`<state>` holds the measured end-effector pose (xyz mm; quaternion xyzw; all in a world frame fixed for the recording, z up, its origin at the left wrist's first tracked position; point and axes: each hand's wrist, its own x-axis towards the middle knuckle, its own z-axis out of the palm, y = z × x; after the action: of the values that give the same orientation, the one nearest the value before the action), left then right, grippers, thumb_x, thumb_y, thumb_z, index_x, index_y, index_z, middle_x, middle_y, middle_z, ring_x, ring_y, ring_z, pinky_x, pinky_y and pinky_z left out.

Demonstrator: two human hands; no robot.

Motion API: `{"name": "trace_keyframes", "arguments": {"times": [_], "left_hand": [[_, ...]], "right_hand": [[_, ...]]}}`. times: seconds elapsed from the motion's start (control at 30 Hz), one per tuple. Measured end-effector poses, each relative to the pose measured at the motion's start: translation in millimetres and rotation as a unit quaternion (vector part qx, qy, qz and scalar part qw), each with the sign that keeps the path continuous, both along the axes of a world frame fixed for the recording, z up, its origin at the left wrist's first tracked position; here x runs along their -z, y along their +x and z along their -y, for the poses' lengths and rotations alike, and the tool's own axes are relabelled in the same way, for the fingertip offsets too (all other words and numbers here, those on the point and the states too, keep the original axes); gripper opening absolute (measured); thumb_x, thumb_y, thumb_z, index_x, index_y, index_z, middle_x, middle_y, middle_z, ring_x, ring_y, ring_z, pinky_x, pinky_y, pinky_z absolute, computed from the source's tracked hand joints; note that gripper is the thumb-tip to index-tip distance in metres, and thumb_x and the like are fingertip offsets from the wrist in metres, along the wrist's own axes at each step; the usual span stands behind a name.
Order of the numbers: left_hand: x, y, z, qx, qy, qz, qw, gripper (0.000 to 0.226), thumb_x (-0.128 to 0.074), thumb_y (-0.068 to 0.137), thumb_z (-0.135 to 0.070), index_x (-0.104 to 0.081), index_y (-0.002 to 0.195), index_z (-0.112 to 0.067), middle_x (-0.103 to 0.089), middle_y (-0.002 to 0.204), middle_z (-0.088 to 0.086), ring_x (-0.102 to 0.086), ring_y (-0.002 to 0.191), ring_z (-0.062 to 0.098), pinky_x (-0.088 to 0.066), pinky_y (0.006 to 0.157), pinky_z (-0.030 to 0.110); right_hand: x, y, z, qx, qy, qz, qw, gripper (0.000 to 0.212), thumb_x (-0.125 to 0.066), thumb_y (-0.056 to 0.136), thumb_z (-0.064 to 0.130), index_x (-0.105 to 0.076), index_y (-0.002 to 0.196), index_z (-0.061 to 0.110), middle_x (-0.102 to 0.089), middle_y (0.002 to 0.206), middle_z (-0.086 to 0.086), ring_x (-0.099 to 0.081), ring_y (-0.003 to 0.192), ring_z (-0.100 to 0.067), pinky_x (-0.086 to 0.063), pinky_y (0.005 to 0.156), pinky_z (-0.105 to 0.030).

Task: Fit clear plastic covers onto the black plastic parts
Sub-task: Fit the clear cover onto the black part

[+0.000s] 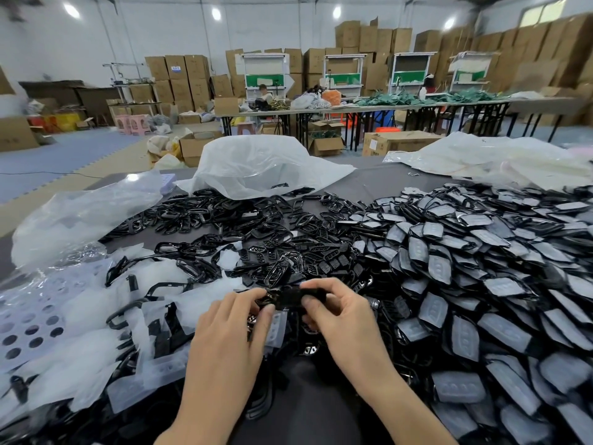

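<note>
Both my hands meet over the table's near middle around one black plastic part [290,298]. My left hand [236,322] pinches its left end, and my right hand [337,313] grips its right end from above. A clear plastic cover [276,327] hangs just below the part between my thumbs; whether it is seated on the part is hidden by my fingers. Loose black parts [244,232] lie in a heap beyond my hands. A large pile of covered parts [475,258] fills the right side. Loose clear covers [96,358] lie at the left.
A white plastic bag [256,165] lies at the far middle of the grey table [372,184], another bag [500,159] at the far right, and a clear bag [80,213] at the left. A perforated clear sheet [32,326] lies near left. Other tables, cartons and people are far behind.
</note>
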<state>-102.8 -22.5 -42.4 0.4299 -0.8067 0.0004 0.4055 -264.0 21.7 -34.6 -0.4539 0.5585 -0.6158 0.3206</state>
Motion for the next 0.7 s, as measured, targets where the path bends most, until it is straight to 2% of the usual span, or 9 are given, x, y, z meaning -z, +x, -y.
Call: {"name": "trace_keyframes", "arguments": {"times": [0.07, 0.13, 0.23, 0.33, 0.4, 0.47, 0.57, 0.63, 0.7], "left_hand": [[5, 1, 2, -0.010, -0.007, 0.082, 0.997, 0.025, -0.060, 0.092, -0.045, -0.066, 0.105, -0.025, -0.061, 0.091, -0.010, -0.060, 0.084, 0.019, -0.051, 0.073, 0.037], [7, -1, 0, -0.018, 0.011, 0.143, 0.989, 0.024, -0.077, 0.080, -0.041, -0.071, 0.096, -0.024, -0.064, 0.084, -0.008, -0.064, 0.078, 0.022, -0.052, 0.068, 0.038], [5, -2, -1, -0.018, 0.038, 0.145, 0.988, 0.016, -0.081, 0.078, -0.032, -0.067, 0.084, -0.028, -0.062, 0.074, -0.012, -0.064, 0.071, 0.018, -0.050, 0.066, 0.036], [2, -3, -3, -0.024, 0.050, 0.097, 0.994, 0.008, -0.061, 0.095, -0.036, -0.065, 0.090, -0.031, -0.066, 0.077, -0.014, -0.064, 0.077, 0.015, -0.048, 0.077, 0.037], [1, -4, -5, -0.018, 0.062, 0.060, 0.996, 0.011, -0.056, 0.097, -0.032, -0.066, 0.093, -0.029, -0.066, 0.076, -0.013, -0.064, 0.076, 0.017, -0.048, 0.079, 0.040], [-1, -5, -7, -0.008, 0.078, 0.027, 0.997, 0.011, -0.054, 0.098, -0.030, -0.065, 0.095, -0.031, -0.064, 0.080, -0.015, -0.062, 0.077, 0.012, -0.046, 0.079, 0.036], [-3, -6, -8, 0.030, 0.128, -0.072, 0.989, 0.016, -0.049, 0.099, -0.028, -0.061, 0.094, -0.036, -0.057, 0.089, -0.017, -0.058, 0.076, 0.005, -0.042, 0.070, 0.020], [-6, -8, -8, 0.067, 0.177, -0.158, 0.969, 0.023, -0.050, 0.098, -0.019, -0.064, 0.093, -0.037, -0.059, 0.084, -0.013, -0.058, 0.072, 0.007, -0.041, 0.063, 0.014], [-11, -10, -9, 0.093, 0.232, -0.226, 0.942, 0.029, -0.050, 0.097, -0.013, -0.067, 0.094, -0.037, -0.063, 0.072, -0.007, -0.057, 0.060, 0.004, -0.041, 0.056, 0.010]], "right_hand": [[0, -5, 1, 0.039, -0.012, 0.009, 0.999, 0.027, -0.067, 0.094, 0.015, -0.071, 0.095, 0.042, -0.074, 0.077, 0.002, -0.070, 0.069, -0.010, -0.055, 0.066, -0.024], [1, -8, 3, 0.065, -0.019, 0.012, 0.998, 0.026, -0.067, 0.094, 0.018, -0.071, 0.095, 0.044, -0.072, 0.072, 0.001, -0.068, 0.065, -0.010, -0.056, 0.064, -0.030], [3, -7, 4, 0.075, -0.023, 0.018, 0.997, 0.026, -0.067, 0.094, 0.018, -0.070, 0.095, 0.044, -0.071, 0.071, 0.002, -0.066, 0.065, -0.007, -0.055, 0.064, -0.027], [2, -5, 3, 0.062, -0.019, 0.045, 0.997, 0.028, -0.067, 0.094, 0.015, -0.072, 0.095, 0.042, -0.075, 0.080, 0.002, -0.072, 0.075, -0.011, -0.055, 0.068, -0.022], [-1, -4, 3, 0.034, -0.018, 0.082, 0.996, 0.028, -0.067, 0.094, 0.012, -0.073, 0.094, 0.039, -0.077, 0.087, 0.001, -0.074, 0.083, -0.013, -0.056, 0.072, -0.021], [-4, -1, 1, -0.012, -0.009, 0.114, 0.993, 0.025, -0.069, 0.093, 0.011, -0.075, 0.095, 0.036, -0.077, 0.089, 0.002, -0.072, 0.085, -0.010, -0.057, 0.080, -0.022], [-7, 5, -1, -0.079, 0.007, 0.132, 0.988, 0.023, -0.070, 0.091, 0.011, -0.076, 0.095, 0.033, -0.076, 0.086, 0.004, -0.068, 0.084, -0.005, -0.055, 0.089, -0.025], [-7, 10, -3, -0.108, 0.010, 0.139, 0.984, 0.022, -0.069, 0.092, 0.009, -0.076, 0.094, 0.029, -0.076, 0.085, 0.003, -0.069, 0.086, -0.006, -0.057, 0.088, -0.025], [-7, 13, -3, -0.128, 0.008, 0.165, 0.978, 0.020, -0.067, 0.093, 0.005, -0.076, 0.094, 0.023, -0.076, 0.090, -0.003, -0.072, 0.091, -0.013, -0.058, 0.084, -0.025]]}}
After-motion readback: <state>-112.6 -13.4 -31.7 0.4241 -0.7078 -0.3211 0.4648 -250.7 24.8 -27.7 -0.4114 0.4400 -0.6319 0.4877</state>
